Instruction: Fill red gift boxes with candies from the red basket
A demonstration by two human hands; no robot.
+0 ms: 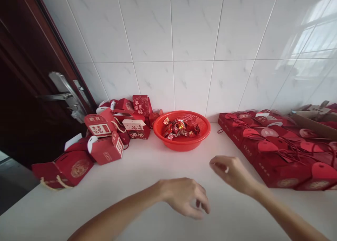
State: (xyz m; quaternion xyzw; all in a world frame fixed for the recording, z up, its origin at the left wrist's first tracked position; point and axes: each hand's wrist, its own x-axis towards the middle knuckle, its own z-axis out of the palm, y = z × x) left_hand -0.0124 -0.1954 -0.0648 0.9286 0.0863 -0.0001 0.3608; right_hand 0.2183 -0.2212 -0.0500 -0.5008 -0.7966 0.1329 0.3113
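Note:
My left hand [188, 198] is over the white table at the lower middle, its fingers curled toward the thumb; a small dark red spot shows between them, too blurred to make out. Up and to the right, my right hand [233, 171] hovers with its fingers loosely bent, a gap beside the thumb and nothing seen in it. Behind both hands sits a red plastic basket [181, 144] holding several wrapped candies [181, 126]. Neither hand touches the basket.
Red gift boxes [106, 149] are piled at the left, near a dark door [31, 58] with a metal handle. Rows of red boxes with cords [276, 153] cover the right side. A tiled wall [192, 30] rises behind the white table [147, 163].

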